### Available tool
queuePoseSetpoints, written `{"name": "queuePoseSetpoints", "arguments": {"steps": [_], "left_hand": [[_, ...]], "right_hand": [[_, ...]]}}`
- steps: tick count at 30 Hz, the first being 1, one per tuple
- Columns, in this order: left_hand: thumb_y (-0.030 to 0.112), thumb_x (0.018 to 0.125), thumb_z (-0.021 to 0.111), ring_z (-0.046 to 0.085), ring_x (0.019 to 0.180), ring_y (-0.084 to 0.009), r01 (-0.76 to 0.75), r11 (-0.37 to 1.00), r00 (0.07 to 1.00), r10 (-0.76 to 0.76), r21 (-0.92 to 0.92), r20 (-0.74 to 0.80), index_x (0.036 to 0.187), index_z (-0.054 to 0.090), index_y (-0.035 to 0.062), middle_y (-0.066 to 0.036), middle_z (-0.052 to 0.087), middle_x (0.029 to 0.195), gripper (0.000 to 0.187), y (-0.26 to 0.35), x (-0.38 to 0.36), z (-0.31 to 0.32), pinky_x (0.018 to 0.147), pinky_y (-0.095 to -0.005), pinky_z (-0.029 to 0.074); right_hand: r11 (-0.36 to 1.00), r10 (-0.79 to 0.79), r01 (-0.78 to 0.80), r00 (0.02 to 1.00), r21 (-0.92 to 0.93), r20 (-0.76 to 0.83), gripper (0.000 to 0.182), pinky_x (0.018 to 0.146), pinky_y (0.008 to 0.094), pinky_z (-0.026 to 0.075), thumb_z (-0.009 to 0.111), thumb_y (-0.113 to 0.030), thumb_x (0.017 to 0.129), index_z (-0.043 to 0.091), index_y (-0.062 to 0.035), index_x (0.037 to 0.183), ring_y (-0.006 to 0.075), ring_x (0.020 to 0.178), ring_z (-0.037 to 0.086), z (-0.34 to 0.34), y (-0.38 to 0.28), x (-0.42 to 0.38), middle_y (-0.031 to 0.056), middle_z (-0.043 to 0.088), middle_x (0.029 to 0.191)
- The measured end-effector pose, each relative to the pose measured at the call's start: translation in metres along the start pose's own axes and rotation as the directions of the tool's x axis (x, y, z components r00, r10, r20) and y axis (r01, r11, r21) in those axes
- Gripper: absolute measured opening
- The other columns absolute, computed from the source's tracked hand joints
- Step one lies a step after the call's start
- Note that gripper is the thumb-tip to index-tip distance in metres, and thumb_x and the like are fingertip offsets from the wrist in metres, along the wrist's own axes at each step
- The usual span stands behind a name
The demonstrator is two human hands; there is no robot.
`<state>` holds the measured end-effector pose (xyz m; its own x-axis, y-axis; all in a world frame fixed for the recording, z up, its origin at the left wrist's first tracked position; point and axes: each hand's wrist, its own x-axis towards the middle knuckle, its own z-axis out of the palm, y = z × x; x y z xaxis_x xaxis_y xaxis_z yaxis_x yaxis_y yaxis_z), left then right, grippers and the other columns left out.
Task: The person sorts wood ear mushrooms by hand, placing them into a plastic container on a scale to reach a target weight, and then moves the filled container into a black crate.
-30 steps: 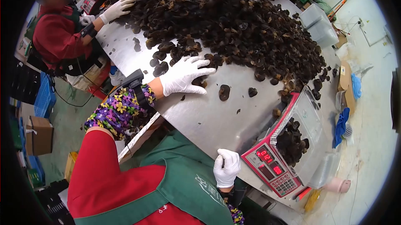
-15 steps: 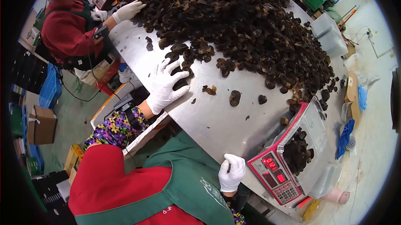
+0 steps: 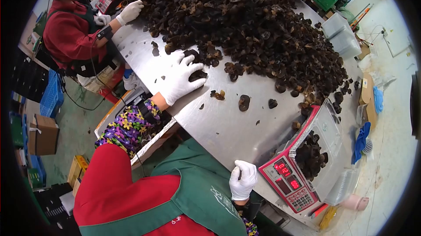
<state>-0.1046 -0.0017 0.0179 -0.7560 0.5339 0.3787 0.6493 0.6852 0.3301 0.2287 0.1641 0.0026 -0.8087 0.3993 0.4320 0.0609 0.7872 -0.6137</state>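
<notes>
My left hand [image 3: 182, 80], in a white glove, reaches over the metal table with its fingers spread and bent. Its fingertips are at a few dark wood ear mushrooms [image 3: 198, 74] near the front of a large heap [image 3: 245, 21]. By the table's near edge, my right hand [image 3: 243, 180], also gloved, is curled closed. Its palm side is hidden, so I cannot see whether anything is inside. Just right of it stands a red weighing scale [image 3: 289, 183] with a lit display. A clear plastic tray [image 3: 330, 126] on the scale contains wood ear mushrooms [image 3: 312, 157].
Several loose mushroom pieces [image 3: 244, 102] lie on the metal table [image 3: 228, 135]. A co-worker [image 3: 72, 34] in red is at the left side, a gloved hand at the heap. Stacked clear trays [image 3: 342, 36], a blue cloth [image 3: 362, 143] and a pink roll [image 3: 354, 202] are at the right.
My left hand has shifted slightly right on the table, its fingers spread over the mushroom pieces. My right hand stays in place. The co-worker's hand has moved slightly left.
</notes>
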Motion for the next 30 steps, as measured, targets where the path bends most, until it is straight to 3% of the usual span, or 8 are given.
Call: {"name": "queuePoseSetpoints", "arguments": {"steps": [2, 3, 6, 7, 17, 24, 27, 30], "left_hand": [[0.036, 0.08, 0.077, 0.044, 0.132, -0.0425, 0.017, 0.997, 0.997, -0.01, -0.078, 0.082, 0.123, 0.069, 0.015, -0.017, 0.056, 0.137, 0.048, 0.007, -0.014, -0.001, 0.11, -0.0524, 0.04], [0.032, 0.085, 0.072, 0.054, 0.116, -0.0355, -0.127, 0.991, 0.988, 0.13, 0.045, -0.08, 0.113, 0.07, 0.0131, -0.011, 0.061, 0.12, 0.033, 0.014, -0.018, -0.003, 0.095, -0.0475, 0.048], [0.026, 0.088, 0.07, 0.06, 0.1, -0.0304, -0.11, 0.994, 0.994, 0.11, 0.005, -0.012, 0.104, 0.07, 0.0128, -0.008, 0.064, 0.107, 0.021, 0.014, -0.021, -0.002, 0.083, -0.0426, 0.05], [0.024, 0.088, 0.069, 0.061, 0.087, -0.0281, -0.172, 0.984, 0.977, 0.166, -0.035, -0.135, 0.097, 0.07, 0.0118, -0.007, 0.064, 0.098, 0.015, 0.015, -0.017, 0.0, 0.075, -0.0409, 0.05], [-0.007, 0.081, 0.07, 0.065, 0.09, -0.0202, -0.225, 0.745, 0.974, 0.162, -0.628, -0.157, 0.1, 0.07, -0.0025, -0.011, 0.065, 0.099, 0.019, 0.157, 0.015, -0.062, 0.08, -0.0312, 0.053], [0.014, 0.078, 0.08, 0.064, 0.088, -0.0279, -0.668, 0.384, 0.7, 0.615, -0.638, -0.364, 0.097, 0.074, 0.011, -0.008, 0.066, 0.098, 0.02, 0.32, 0.036, -0.043, 0.074, -0.0359, 0.054], [0.022, 0.078, 0.079, 0.06, 0.095, -0.0292, -0.757, 0.31, 0.523, 0.815, -0.575, -0.25, 0.099, 0.072, 0.0132, -0.006, 0.066, 0.107, 0.024, 0.358, 0.043, -0.018, 0.079, -0.0385, 0.053], [0.042, 0.081, 0.077, 0.057, 0.12, -0.0355, -0.821, 0.332, 0.385, 0.923, -0.464, -0.022, 0.11, 0.073, 0.0167, -0.006, 0.066, 0.119, 0.039, 0.365, 0.039, 0.004, 0.104, -0.0507, 0.045]], "right_hand": [[1.0, -0.002, 0.002, 1.0, 0.004, -0.003, 0.025, 0.077, 0.0418, 0.051, 0.066, 0.001, 0.08, 0.068, -0.0094, 0.102, 0.0298, 0.085, 0.064, 0.001, 0.0, 0.0, 0.0082, 0.069, 0.096], [1.0, 0.0, 0.0, 1.0, 0.005, -0.007, 0.025, 0.077, 0.0418, 0.051, 0.066, 0.001, 0.08, 0.068, -0.0094, 0.102, 0.0298, 0.085, 0.064, 0.001, 0.0, 0.0, 0.0082, 0.069, 0.096], [1.0, 0.001, -0.001, 1.0, -0.006, -0.007, 0.024, 0.078, 0.0419, 0.051, 0.066, 0.001, 0.08, 0.068, -0.0091, 0.102, 0.0301, 0.086, 0.064, -0.001, -0.002, 0.0, 0.0082, 0.069, 0.095], [1.0, 0.008, -0.008, 1.0, 0.026, 0.006, 0.024, 0.078, 0.0418, 0.051, 0.066, 0.001, 0.081, 0.068, -0.0089, 0.102, 0.0301, 0.087, 0.064, -0.002, -0.003, 0.0, 0.0083, 0.069, 0.096], [0.987, -0.149, 0.157, 0.979, 0.047, -0.136, 0.026, 0.077, 0.0386, 0.054, 0.071, -0.006, 0.081, 0.069, -0.0081, 0.106, 0.0277, 0.088, 0.067, -0.097, -0.04, 0.013, 0.0072, 0.069, 0.099], [0.975, -0.121, 0.033, 0.908, -0.219, -0.401, 0.027, 0.077, 0.0375, 0.054, 0.066, 0.001, 0.08, 0.07, -0.0087, 0.105, 0.0275, 0.086, 0.067, -0.175, -0.023, 0.01, 0.0071, 0.07, 0.097], [0.97, -0.097, -0.012, 0.898, -0.244, -0.43, 0.027, 0.077, 0.0381, 0.054, 0.066, 0.002, 0.081, 0.069, -0.0081, 0.106, 0.0281, 0.086, 0.067, -0.192, -0.011, 0.003, 0.008, 0.07, 0.096], [0.964, -0.076, -0.046, 0.895, -0.261, -0.44, 0.025, 0.077, 0.0385, 0.053, 0.067, 0.001, 0.082, 0.069, -0.0074, 0.106, 0.0283, 0.086, 0.067, -0.205, -0.004, -0.001, 0.0087, 0.07, 0.096]]}}
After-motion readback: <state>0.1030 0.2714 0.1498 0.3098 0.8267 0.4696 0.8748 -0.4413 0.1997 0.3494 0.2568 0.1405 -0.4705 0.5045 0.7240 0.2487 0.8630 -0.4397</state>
